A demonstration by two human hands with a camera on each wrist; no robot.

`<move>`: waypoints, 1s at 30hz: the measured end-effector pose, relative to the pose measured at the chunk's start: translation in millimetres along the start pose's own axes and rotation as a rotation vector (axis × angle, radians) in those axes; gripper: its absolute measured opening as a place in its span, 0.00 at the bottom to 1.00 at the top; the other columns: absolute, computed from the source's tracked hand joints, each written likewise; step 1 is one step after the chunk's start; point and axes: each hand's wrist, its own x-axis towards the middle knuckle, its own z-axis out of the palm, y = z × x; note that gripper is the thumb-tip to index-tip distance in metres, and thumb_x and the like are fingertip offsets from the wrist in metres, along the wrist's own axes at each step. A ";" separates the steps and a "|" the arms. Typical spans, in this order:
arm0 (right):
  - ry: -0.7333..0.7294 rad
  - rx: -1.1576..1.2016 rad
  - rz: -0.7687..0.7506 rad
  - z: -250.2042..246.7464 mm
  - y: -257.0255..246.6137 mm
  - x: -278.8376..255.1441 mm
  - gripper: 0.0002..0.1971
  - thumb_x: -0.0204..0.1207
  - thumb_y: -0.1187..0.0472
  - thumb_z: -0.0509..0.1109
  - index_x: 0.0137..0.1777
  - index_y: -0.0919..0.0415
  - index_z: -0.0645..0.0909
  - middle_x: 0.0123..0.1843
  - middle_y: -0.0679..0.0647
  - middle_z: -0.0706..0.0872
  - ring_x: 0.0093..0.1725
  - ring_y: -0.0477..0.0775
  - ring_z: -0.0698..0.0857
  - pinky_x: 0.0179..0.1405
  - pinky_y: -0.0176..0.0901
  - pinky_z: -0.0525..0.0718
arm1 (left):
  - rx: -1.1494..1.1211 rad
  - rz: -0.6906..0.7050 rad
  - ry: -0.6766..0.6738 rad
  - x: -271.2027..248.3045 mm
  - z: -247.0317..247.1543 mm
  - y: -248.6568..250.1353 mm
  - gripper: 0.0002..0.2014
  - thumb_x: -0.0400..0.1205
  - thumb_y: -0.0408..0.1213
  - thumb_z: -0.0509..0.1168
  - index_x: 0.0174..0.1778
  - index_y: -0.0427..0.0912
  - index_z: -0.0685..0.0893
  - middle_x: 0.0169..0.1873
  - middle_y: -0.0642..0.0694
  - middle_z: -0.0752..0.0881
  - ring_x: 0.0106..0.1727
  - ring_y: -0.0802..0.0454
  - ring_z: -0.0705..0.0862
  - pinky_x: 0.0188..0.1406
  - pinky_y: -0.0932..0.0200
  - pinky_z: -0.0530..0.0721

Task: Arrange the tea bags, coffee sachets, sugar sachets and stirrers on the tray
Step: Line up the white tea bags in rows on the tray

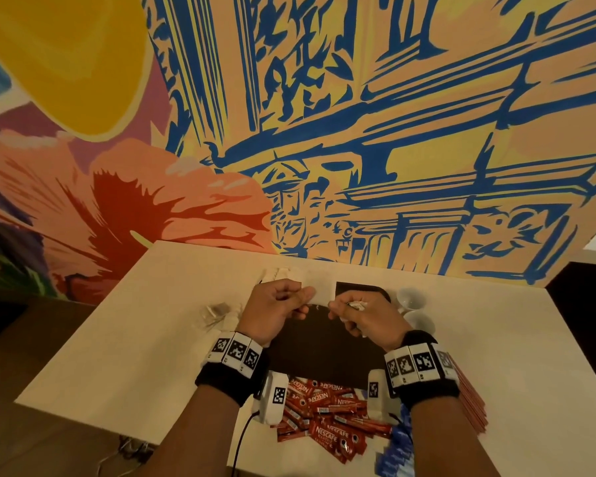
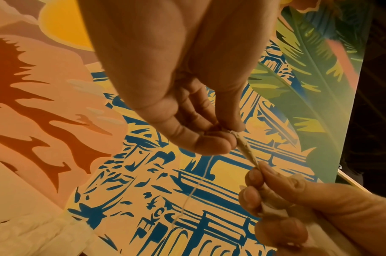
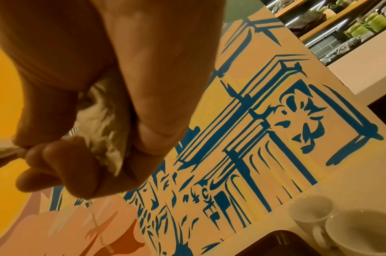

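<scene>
The right hand (image 3: 95,107) curls around a crumpled white tea bag (image 3: 106,128). Two white cups (image 3: 332,223) stand beside a dark tray (image 3: 273,242) below a painted wall (image 3: 264,129).

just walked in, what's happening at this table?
A person stands at a white table, both hands raised over a dark rectangular tray. The left hand and right hand pinch a crumpled white tea bag between them, its thin string dangling. The tray looks bare; red Nescafe coffee sachets lie heaped on the table near it, two white cups beside it.
</scene>
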 end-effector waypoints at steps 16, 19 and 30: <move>0.040 0.025 0.079 27.4 -1.6 42.0 0.13 0.80 0.47 0.76 0.46 0.57 0.90 0.44 0.54 0.92 0.35 0.48 0.81 0.35 0.40 0.79 | 0.046 -0.068 -0.004 36.2 -32.3 -13.7 0.06 0.85 0.34 0.69 0.51 0.43 0.92 0.41 0.43 0.90 0.41 0.49 0.87 0.40 0.60 0.88; 0.022 -0.054 0.097 28.8 0.1 52.2 0.13 0.80 0.49 0.76 0.45 0.59 0.90 0.35 0.49 0.89 0.33 0.45 0.79 0.33 0.35 0.77 | 0.148 -0.046 -0.051 56.2 -45.0 -18.2 0.11 0.83 0.44 0.71 0.61 0.51 0.89 0.54 0.47 0.90 0.53 0.52 0.89 0.49 0.57 0.89; 0.120 0.116 0.526 32.5 42.9 78.7 0.24 0.81 0.71 0.67 0.76 0.57 0.72 0.59 0.60 0.83 0.41 0.53 0.80 0.37 0.43 0.79 | 0.642 -0.019 -0.180 144.9 -80.6 -61.0 0.07 0.84 0.42 0.71 0.48 0.42 0.89 0.40 0.49 0.88 0.40 0.56 0.83 0.44 0.57 0.79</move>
